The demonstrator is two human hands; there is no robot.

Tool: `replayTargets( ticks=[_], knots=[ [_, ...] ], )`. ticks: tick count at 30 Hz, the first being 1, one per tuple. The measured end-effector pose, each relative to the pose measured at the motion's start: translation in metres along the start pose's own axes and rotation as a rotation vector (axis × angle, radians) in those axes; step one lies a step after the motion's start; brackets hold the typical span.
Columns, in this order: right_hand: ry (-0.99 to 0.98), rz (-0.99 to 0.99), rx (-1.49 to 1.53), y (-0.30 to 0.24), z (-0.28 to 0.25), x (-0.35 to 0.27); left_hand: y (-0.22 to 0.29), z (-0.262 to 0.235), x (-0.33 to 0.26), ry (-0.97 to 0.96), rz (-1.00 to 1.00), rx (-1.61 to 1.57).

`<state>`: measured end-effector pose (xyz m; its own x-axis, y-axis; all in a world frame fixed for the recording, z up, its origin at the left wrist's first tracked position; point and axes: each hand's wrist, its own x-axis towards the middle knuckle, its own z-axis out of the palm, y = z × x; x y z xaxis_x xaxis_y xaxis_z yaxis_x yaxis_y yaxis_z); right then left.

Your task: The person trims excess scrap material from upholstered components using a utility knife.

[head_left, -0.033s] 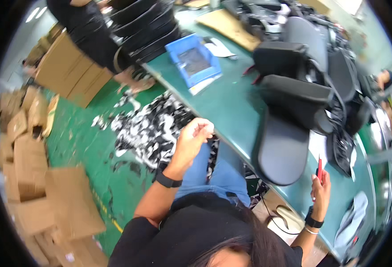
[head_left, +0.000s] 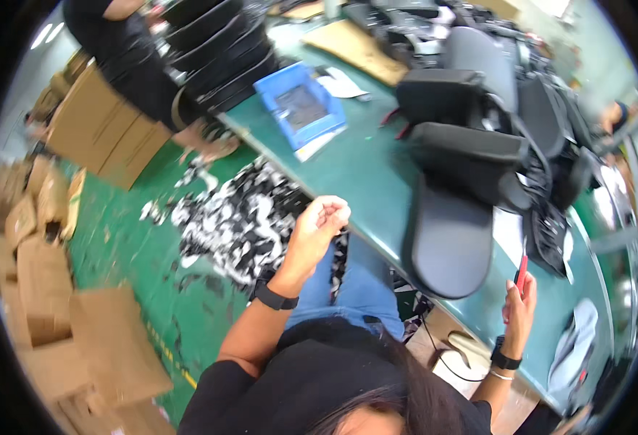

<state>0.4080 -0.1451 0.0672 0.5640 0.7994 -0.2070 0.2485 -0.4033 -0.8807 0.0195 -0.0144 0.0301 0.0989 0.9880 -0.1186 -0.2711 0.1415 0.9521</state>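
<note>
My left hand (head_left: 321,221) is held up over my lap, just off the table's near edge. Its fingers are curled closed; whatever they may hold is hidden. Over the right part of the table, my right hand (head_left: 519,304) is shut round a slim red-and-black handled tool (head_left: 522,270) with a thin tip pointing away from me. I cannot tell if it is a knife or snips. Between my hands a long black padded cushion (head_left: 452,243) with a rounded end lies on the green table (head_left: 377,188). Two boxier black padded pieces (head_left: 471,156) rest at its far end.
A blue tray (head_left: 301,105) sits on the table beside stacked black pieces (head_left: 217,43). More black parts (head_left: 543,116) heap up at the right. Black and white scraps (head_left: 239,217) cover part of the floor. Cardboard boxes (head_left: 109,333) stand left; another person (head_left: 134,65) stands at far left.
The view has shifted slightly, so the table and its parts appear a little further left. Both hands keep nearly the same pose, and the red-handled tool stays in my right hand.
</note>
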Motion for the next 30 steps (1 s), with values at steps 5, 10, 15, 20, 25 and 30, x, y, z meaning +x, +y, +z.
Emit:
replayTargets(
  ticks=[5,10,15,20,25,30],
  knots=[
    [0.146,-0.318,0.055,-0.022,0.046,-0.024,0.027,0.065,0.054,-0.069,0.557,0.541],
    [0.014,-0.135,-0.031,-0.026,0.068,0.024,0.053,0.137,0.129,-0.218,0.833,0.892],
    [-0.151,-0.033,0.183,-0.014,0.065,0.041,0.046,0.169,0.141,-0.383,1.071,0.905],
    [-0.277,0.096,0.244,-0.036,0.02,0.026,0.107,0.17,0.152,-0.467,0.666,0.322],
    [-0.246,-0.062,-0.022,-0.048,-0.059,0.042,0.138,0.277,0.233,-0.445,0.445,-0.197],
    [-0.024,-0.541,-0.623,-0.121,-0.025,0.019,0.114,0.299,0.318,-0.177,0.488,0.198]
  ],
)
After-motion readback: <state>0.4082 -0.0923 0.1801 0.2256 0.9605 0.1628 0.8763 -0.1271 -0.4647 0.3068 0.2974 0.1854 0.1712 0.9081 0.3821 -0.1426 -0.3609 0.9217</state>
